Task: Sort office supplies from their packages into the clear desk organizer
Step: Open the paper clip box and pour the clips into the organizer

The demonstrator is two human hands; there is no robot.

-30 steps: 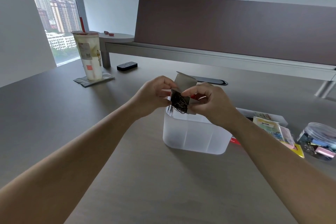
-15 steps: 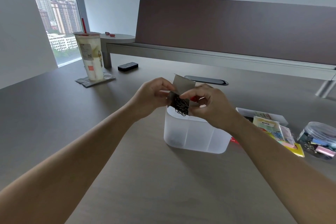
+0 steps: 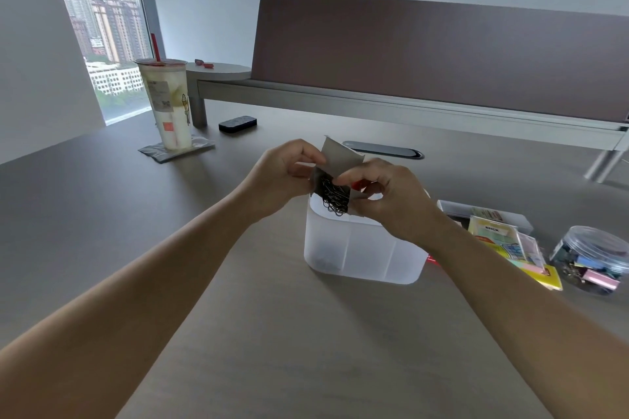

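A small grey cardboard box (image 3: 340,156) with its flap up is held tilted over the clear desk organizer (image 3: 360,248). My left hand (image 3: 282,173) grips the box's left side and my right hand (image 3: 384,194) grips its right side. A tangle of dark paper clips (image 3: 335,196) hangs out of the box's open mouth, just above the organizer's left compartment. The organizer stands on the brown table, with dividers showing through its frosted wall.
Right of the organizer lie a sticky-note pack (image 3: 503,241), a shallow clear tray (image 3: 483,211) and a round clear jar of binder clips (image 3: 592,258). At the far left a tall drink cup (image 3: 168,105) stands on a wrapper, near a black remote (image 3: 237,122). A desk divider (image 3: 442,54) runs along the back.
The box has stayed over the organizer while both hands shifted slightly. The clump of paper clips hangs at the box's mouth much as before.
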